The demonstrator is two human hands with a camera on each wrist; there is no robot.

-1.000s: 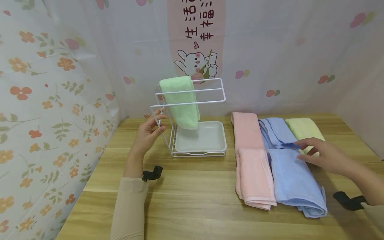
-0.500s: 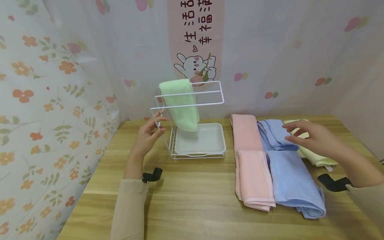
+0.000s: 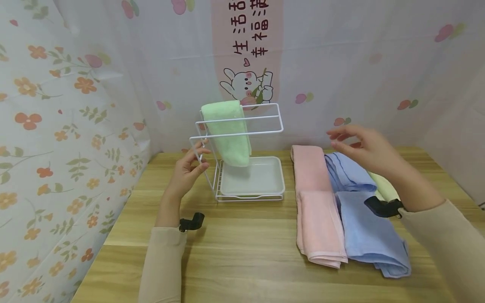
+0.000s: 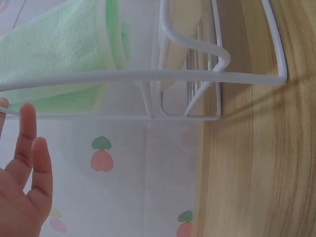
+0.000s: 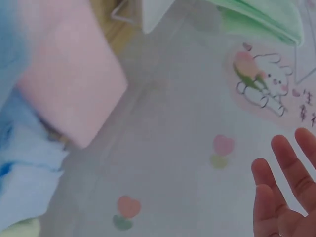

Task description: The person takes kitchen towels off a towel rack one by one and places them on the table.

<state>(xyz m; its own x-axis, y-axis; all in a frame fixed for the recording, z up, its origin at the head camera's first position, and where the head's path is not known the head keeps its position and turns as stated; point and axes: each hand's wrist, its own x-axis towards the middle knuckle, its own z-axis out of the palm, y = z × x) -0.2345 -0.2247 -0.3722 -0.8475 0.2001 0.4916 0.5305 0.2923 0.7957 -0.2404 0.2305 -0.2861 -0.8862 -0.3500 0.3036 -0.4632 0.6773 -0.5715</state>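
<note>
A white wire towel rack [image 3: 242, 134] stands on the wooden table, with a light green towel [image 3: 226, 134] draped over its far left bars. At the rack's left side, my left hand [image 3: 184, 168] holds the upright wire between thumb and fingers; some of its fingers [image 4: 27, 128] show in the left wrist view. My right hand [image 3: 369, 149] is raised above the towels with nothing in it, fingers slightly bent. Below and left of it lie pink towels [image 3: 322, 227] and blue towels [image 3: 371, 231]. A pale yellow towel [image 3: 383, 187] is mostly hidden behind the right arm.
A pale tray [image 3: 261, 176] sits in the rack's base beneath the bars. Behind the table hangs a printed curtain [image 3: 318, 63] with a rabbit drawing; floral cloth [image 3: 72, 147] covers the left side. Black mounts are worn on both wrists.
My right hand has moved from beside the blue and yellow towels up and to the left, rising above them. My left hand stays at the rack, and the green towel hangs as before.
</note>
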